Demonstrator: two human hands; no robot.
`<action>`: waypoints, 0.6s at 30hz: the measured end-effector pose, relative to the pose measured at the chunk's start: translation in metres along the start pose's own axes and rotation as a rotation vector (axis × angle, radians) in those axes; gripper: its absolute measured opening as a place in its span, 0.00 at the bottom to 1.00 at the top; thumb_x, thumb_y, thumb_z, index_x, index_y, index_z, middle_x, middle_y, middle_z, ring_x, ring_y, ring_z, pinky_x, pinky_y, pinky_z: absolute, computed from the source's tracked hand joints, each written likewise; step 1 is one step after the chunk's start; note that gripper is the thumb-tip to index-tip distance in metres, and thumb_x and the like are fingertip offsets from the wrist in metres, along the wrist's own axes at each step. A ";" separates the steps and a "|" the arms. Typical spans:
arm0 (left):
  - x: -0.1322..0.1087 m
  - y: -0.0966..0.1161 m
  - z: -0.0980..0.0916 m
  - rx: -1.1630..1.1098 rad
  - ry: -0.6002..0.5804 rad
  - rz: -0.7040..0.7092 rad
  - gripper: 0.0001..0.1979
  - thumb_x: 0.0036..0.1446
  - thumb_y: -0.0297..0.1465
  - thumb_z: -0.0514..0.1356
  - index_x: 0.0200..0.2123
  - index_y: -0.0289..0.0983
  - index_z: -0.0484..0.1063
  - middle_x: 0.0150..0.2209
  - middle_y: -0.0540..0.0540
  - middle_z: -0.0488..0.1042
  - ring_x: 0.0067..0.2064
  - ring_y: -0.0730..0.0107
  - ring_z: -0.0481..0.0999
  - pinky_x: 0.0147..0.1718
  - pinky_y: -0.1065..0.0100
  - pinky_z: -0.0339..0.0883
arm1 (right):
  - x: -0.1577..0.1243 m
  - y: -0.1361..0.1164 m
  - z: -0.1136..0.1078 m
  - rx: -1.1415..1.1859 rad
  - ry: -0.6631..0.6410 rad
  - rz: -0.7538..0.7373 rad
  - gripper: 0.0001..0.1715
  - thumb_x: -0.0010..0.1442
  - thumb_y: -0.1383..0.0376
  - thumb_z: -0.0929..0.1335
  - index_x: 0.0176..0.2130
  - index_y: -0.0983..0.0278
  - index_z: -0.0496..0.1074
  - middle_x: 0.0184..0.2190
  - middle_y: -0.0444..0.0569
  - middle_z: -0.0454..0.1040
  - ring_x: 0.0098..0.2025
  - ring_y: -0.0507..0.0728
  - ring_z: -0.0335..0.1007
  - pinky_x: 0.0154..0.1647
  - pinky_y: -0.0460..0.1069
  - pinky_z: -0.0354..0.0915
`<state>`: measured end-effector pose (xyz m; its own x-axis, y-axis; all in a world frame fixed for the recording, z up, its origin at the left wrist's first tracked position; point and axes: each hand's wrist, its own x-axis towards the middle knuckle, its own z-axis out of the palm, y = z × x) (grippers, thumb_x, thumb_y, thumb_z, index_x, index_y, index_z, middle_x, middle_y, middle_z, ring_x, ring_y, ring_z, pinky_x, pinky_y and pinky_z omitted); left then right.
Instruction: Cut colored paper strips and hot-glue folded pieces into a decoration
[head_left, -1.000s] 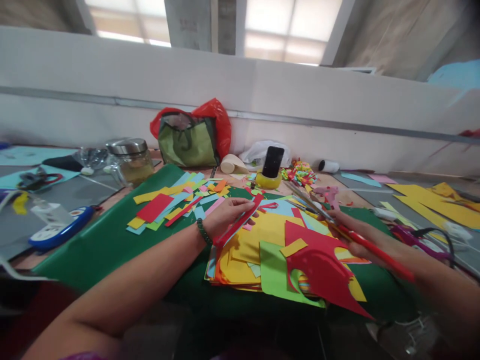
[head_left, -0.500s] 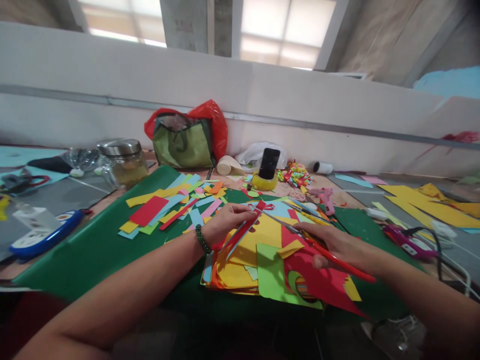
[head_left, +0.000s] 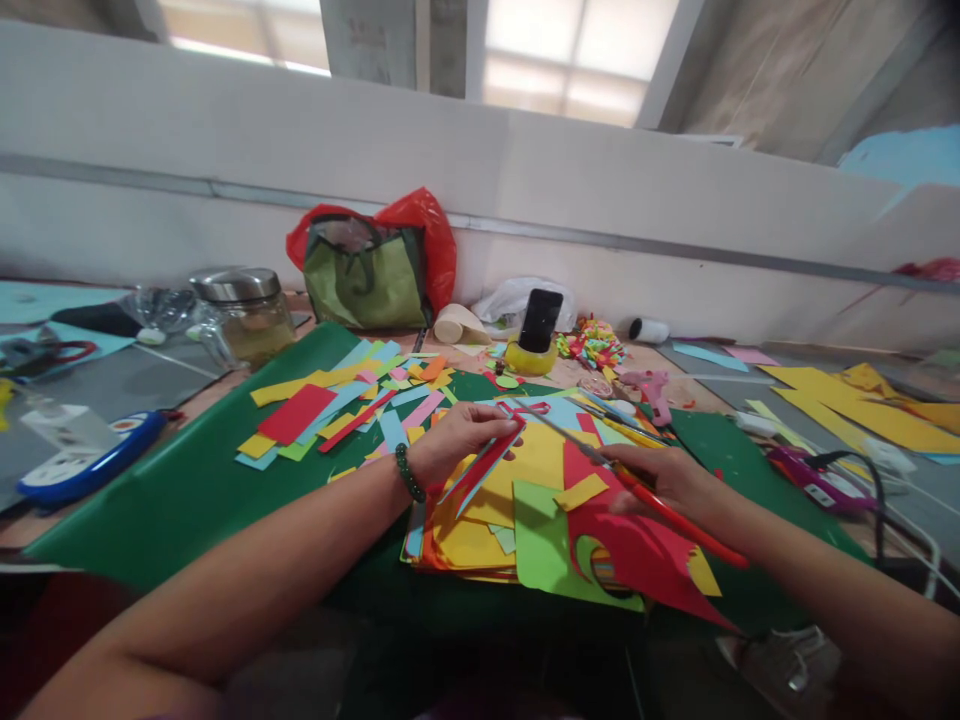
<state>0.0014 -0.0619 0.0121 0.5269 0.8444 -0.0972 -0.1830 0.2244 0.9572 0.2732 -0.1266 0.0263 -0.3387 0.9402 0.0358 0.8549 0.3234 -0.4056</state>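
My left hand, with a dark green bead bracelet on its wrist, pinches a folded bundle of red and light blue paper strips. Their loose ends hang down toward me. In my right hand is a long tool that looks like scissors, with metal blades and a red-orange handle seen edge-on. The blade tips lie at the upper end of the strips, just beyond my left fingertips. Whether the blades are apart is unclear. Below both hands lies a stack of coloured paper, with yellow, green and red sheets on top.
Many cut paper pieces cover the green mat. Behind stand a phone on a yellow holder, a pink glue gun, a green bag and a glass jar. Power strips with cords lie at the sides.
The scissors' blades have shifted up and left across the top of the strips. The red end that stuck up above my left fingers no longer shows there. The view tilts slightly.
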 end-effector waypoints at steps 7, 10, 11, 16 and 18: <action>0.007 0.017 -0.025 -0.088 0.169 0.009 0.04 0.52 0.26 0.66 0.28 0.30 0.77 0.27 0.41 0.80 0.29 0.69 0.79 0.30 0.72 0.72 | -0.013 0.041 -0.015 -0.395 0.176 0.116 0.28 0.53 0.59 0.65 0.53 0.59 0.74 0.43 0.58 0.79 0.39 0.71 0.77 0.35 0.60 0.72; 0.012 0.023 -0.034 -0.170 0.273 0.056 0.04 0.55 0.22 0.63 0.28 0.30 0.76 0.26 0.43 0.79 0.28 0.70 0.79 0.31 0.72 0.73 | -0.018 0.063 -0.009 -0.378 0.129 0.112 0.28 0.51 0.63 0.65 0.53 0.54 0.74 0.40 0.58 0.80 0.36 0.69 0.78 0.32 0.58 0.73; 0.013 0.024 -0.036 -0.193 0.291 0.072 0.03 0.55 0.21 0.63 0.28 0.30 0.76 0.26 0.43 0.79 0.28 0.70 0.79 0.30 0.72 0.73 | -0.019 0.069 -0.005 -0.366 0.121 0.105 0.29 0.51 0.64 0.64 0.53 0.53 0.74 0.41 0.58 0.80 0.37 0.68 0.78 0.32 0.57 0.73; 0.018 0.024 -0.043 -0.227 0.376 0.121 0.06 0.52 0.17 0.62 0.31 0.31 0.76 0.28 0.44 0.80 0.30 0.70 0.80 0.27 0.75 0.72 | -0.021 0.089 0.011 -0.383 0.081 0.083 0.30 0.52 0.63 0.63 0.55 0.55 0.72 0.43 0.58 0.79 0.44 0.70 0.77 0.39 0.60 0.75; 0.018 0.024 -0.043 -0.220 0.396 0.148 0.09 0.53 0.16 0.60 0.36 0.31 0.75 0.28 0.45 0.80 0.30 0.70 0.81 0.27 0.76 0.71 | -0.021 0.092 0.010 -0.436 0.055 0.074 0.28 0.55 0.61 0.62 0.54 0.54 0.74 0.40 0.58 0.79 0.41 0.70 0.78 0.34 0.61 0.75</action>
<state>-0.0294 -0.0200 0.0214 0.1323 0.9860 -0.1013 -0.4267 0.1489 0.8920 0.3552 -0.1174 -0.0208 -0.2594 0.9629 0.0742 0.9658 0.2590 0.0143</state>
